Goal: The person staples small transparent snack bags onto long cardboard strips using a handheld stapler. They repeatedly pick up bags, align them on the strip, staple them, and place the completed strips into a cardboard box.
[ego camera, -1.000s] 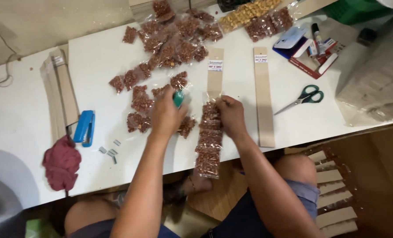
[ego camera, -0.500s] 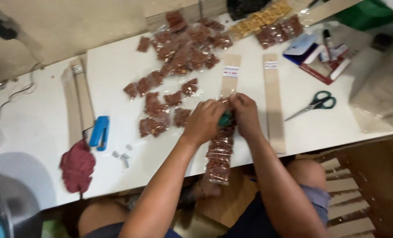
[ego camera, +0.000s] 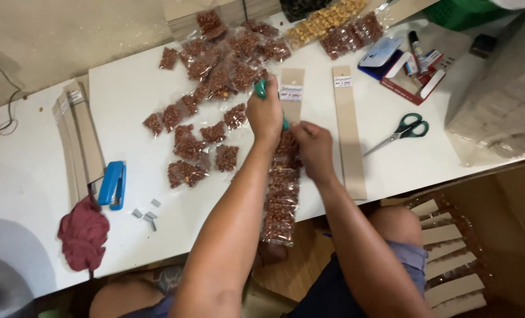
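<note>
While the left hand gripped a teal stapler, the right hand pinched the long cardboard strip of clear peanut packets lying beneath both.

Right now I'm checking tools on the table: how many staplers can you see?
2. A blue stapler lies at the table's left, beside the stack of cardboard strips. A green stapler is in the left hand, mostly covered, over the packet strip. Others may be hidden.

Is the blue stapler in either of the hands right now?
No, the blue stapler lies on the white table beside a red cloth, well apart from both hands, which work at the strip of nut packets.
</note>
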